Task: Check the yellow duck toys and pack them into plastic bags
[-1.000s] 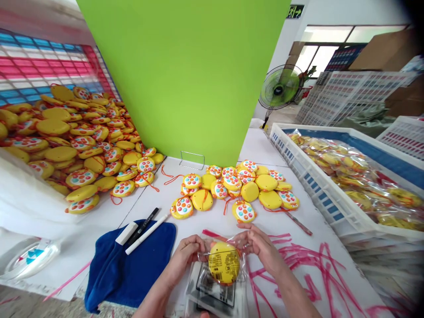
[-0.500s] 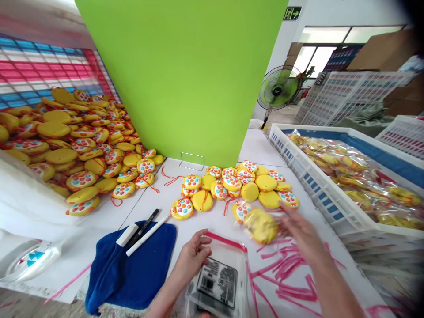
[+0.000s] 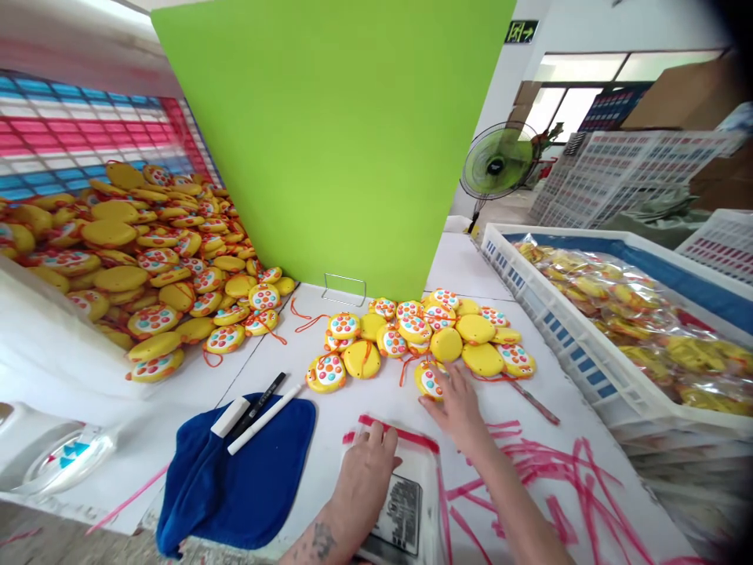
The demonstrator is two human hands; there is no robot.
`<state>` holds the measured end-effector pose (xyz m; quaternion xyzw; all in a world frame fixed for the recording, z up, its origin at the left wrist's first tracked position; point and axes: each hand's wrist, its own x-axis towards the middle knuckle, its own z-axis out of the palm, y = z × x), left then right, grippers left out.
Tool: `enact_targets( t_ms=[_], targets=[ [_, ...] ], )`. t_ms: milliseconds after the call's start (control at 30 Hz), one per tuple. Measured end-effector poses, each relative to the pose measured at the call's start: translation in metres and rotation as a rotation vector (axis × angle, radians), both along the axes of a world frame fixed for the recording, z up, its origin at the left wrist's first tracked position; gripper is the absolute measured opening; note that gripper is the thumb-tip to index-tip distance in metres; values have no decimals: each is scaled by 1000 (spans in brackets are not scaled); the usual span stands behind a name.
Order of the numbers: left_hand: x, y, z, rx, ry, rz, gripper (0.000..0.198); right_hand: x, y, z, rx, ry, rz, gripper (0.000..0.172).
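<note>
My right hand (image 3: 462, 408) has its thumb and fingers around a yellow toy (image 3: 431, 380) with a white face and coloured dots, which rests on the table. My left hand (image 3: 368, 471) presses bent fingers on the top edge of a clear plastic bag (image 3: 427, 471) with a red strip and a printed black label, one of a stack. Just behind my right hand, several more yellow toys (image 3: 445, 344) with orange cords form a loose group, some dotted side up, others plain side up.
Left, a big heap of the same toys (image 3: 111, 233) spills from a bin. A blue cloth (image 3: 252, 494) carries a black marker (image 3: 259, 404) and white pens. Pink strips (image 3: 541, 471) litter the right. A white crate (image 3: 565, 377) holds bagged toys. A green board (image 3: 335, 141) stands behind.
The bagged toy has left my right hand, which has moved left onto a loose toy. My left hand has shifted right and over the top edge of the bags.
</note>
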<state>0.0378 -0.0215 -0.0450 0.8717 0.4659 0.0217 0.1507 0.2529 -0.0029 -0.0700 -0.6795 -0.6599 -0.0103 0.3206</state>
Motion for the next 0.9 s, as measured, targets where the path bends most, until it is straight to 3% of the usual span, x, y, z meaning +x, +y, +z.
enact_targets(
  t_ms=[133, 233, 400, 500, 567, 733, 900],
  targets=[
    [-4, -1, -8, 136, -16, -34, 9, -8, -3, -4, -91, -46, 15, 50],
    [-8, -2, -17, 227, -139, -95, 6, -3, -10, 1, -109, 74, 28, 54],
    [-13, -2, -29, 229, -369, -148, 17, 13, -26, 19, -233, 656, 106, 52],
    [-15, -1, -28, 167, -468, -62, 47, 17, -40, 39, -399, 897, 283, 50],
    [-16, 0, -26, 149, -494, -43, 57, 16, -48, 51, -480, 1004, 383, 49],
    [-15, 0, -21, 177, -422, -143, 22, 4, -46, 55, -423, 1148, 404, 47],
    [-14, 0, -25, 271, -432, -154, 10, -13, -28, 41, -465, 1028, 451, 50]
  ],
)
